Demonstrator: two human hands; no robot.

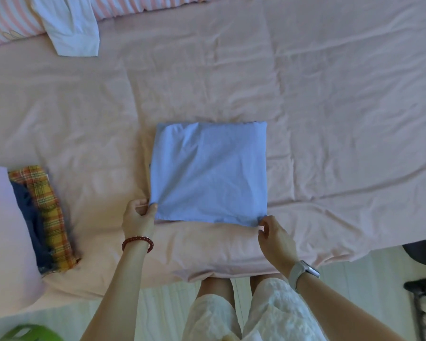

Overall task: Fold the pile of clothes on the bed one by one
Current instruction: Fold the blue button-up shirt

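The blue garment [208,173] lies folded square at the bed's [330,94] near centre. The left hand [138,217] and right hand [274,236] each pinch a near corner. Folded stack [38,217] lies left; one white garment [71,28] remains unfolded, far left.

Qty: 1 folded blue garment [209,173]; 1 white garment [70,25] near striped pillow [8,19]; approx. 3 folded items in stack [32,217], edges partly hidden; 2 hands [138,217] [276,239].
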